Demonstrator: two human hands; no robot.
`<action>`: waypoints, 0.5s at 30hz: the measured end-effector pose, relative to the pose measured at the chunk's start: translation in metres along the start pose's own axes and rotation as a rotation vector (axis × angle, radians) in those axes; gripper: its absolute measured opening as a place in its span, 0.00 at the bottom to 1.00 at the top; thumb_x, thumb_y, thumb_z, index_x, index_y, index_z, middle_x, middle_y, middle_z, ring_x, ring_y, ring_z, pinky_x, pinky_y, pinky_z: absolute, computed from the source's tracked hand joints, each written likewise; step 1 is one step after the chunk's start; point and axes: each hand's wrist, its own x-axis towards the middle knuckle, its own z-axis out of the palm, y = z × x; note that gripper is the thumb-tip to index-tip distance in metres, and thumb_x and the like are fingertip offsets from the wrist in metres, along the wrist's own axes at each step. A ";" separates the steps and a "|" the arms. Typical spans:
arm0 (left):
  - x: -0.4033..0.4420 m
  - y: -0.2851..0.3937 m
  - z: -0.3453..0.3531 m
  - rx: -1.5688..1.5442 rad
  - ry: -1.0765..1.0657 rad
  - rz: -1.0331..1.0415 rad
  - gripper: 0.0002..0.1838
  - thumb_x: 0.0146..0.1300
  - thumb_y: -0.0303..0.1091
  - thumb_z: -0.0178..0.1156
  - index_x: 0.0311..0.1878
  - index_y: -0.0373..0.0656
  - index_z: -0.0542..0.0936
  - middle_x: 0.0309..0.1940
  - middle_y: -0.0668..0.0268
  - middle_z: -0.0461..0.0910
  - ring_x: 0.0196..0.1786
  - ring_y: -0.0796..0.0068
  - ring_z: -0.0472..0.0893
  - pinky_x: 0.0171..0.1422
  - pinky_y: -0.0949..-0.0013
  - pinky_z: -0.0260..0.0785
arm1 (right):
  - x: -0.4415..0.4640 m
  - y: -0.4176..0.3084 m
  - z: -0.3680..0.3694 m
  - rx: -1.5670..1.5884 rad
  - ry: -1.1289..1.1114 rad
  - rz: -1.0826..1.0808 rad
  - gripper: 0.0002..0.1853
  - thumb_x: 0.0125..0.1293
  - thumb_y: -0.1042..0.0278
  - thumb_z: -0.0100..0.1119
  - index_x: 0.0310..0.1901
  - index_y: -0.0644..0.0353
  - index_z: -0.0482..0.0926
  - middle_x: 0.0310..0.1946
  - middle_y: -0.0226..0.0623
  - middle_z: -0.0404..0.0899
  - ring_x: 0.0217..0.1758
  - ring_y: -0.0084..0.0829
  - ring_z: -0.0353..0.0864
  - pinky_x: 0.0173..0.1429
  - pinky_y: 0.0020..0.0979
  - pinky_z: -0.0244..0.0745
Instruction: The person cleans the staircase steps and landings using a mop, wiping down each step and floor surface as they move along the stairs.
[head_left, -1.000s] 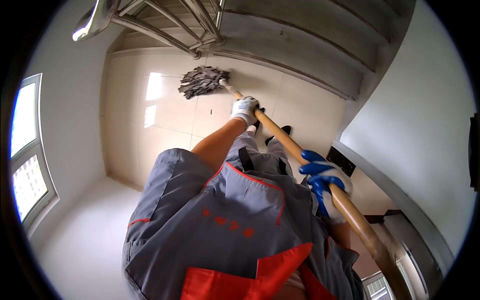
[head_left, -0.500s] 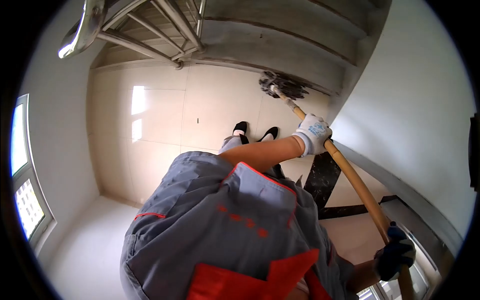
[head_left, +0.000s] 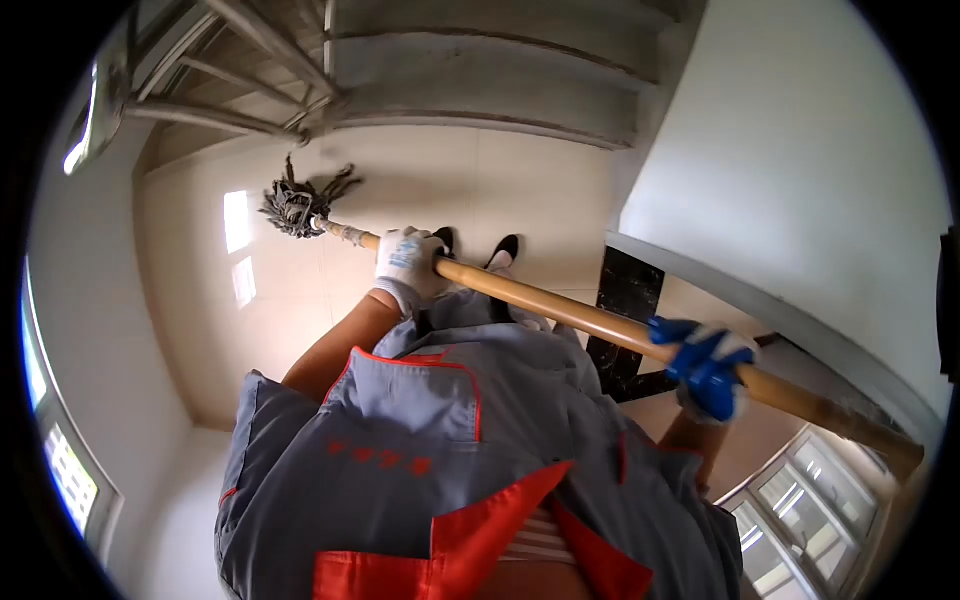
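Observation:
A mop [head_left: 560, 305] with a long bamboo-like handle stretches across my front, slanting from upper left to lower right. Its dark, stringy head [head_left: 295, 205] rests on the tiled floor near the foot of the stairs. My left hand [head_left: 408, 262], in a white glove with blue print, is closed round the handle close to the mop head. Farther up the pole, my right hand [head_left: 710, 368] grips it in a white glove with blue-coated fingers. The handle's end sticks out past my right hand, near the wall.
Grey stairs [head_left: 480, 105] rise ahead, with a metal railing [head_left: 220, 118] at upper left. A pale wall [head_left: 790, 150] with a grey skirting ledge stands on the right. Windows are at far left and lower right. My black shoes [head_left: 508, 248] are on the beige tiles.
The mop head has swept left across the floor, from the right end of the bottom step to below the railing. Both hands moved left with the handle, which now lies flatter across my body.

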 end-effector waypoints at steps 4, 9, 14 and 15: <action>-0.046 -0.058 0.055 -0.001 -0.030 -0.356 0.12 0.48 0.47 0.59 0.30 0.52 0.83 0.34 0.64 0.82 0.43 0.60 0.79 0.49 0.60 0.69 | 0.023 0.058 0.042 0.087 -0.191 0.260 0.04 0.60 0.76 0.53 0.32 0.66 0.75 0.35 0.50 0.80 0.50 0.46 0.79 0.60 0.45 0.69; -0.075 -0.108 0.120 -0.036 -0.085 -0.645 0.15 0.50 0.45 0.60 0.42 0.57 0.80 0.47 0.68 0.78 0.56 0.64 0.74 0.55 0.57 0.67 | 0.021 0.151 0.104 0.066 -0.412 0.515 0.04 0.60 0.80 0.53 0.37 0.64 0.74 0.45 0.44 0.79 0.57 0.36 0.74 0.63 0.31 0.65; -0.058 -0.105 0.166 -0.177 -0.041 -0.744 0.20 0.50 0.44 0.63 0.49 0.60 0.78 0.52 0.68 0.76 0.60 0.65 0.70 0.59 0.58 0.65 | 0.014 0.174 0.120 -0.224 -0.514 0.370 0.08 0.52 0.80 0.61 0.34 0.62 0.75 0.45 0.39 0.80 0.58 0.36 0.75 0.57 0.32 0.70; -0.053 -0.097 0.172 -0.259 0.042 -0.722 0.20 0.50 0.44 0.63 0.50 0.59 0.77 0.52 0.68 0.76 0.61 0.64 0.70 0.59 0.59 0.66 | 0.018 0.165 0.115 -0.258 -0.554 0.332 0.08 0.51 0.80 0.62 0.34 0.61 0.75 0.45 0.39 0.80 0.58 0.37 0.74 0.58 0.32 0.71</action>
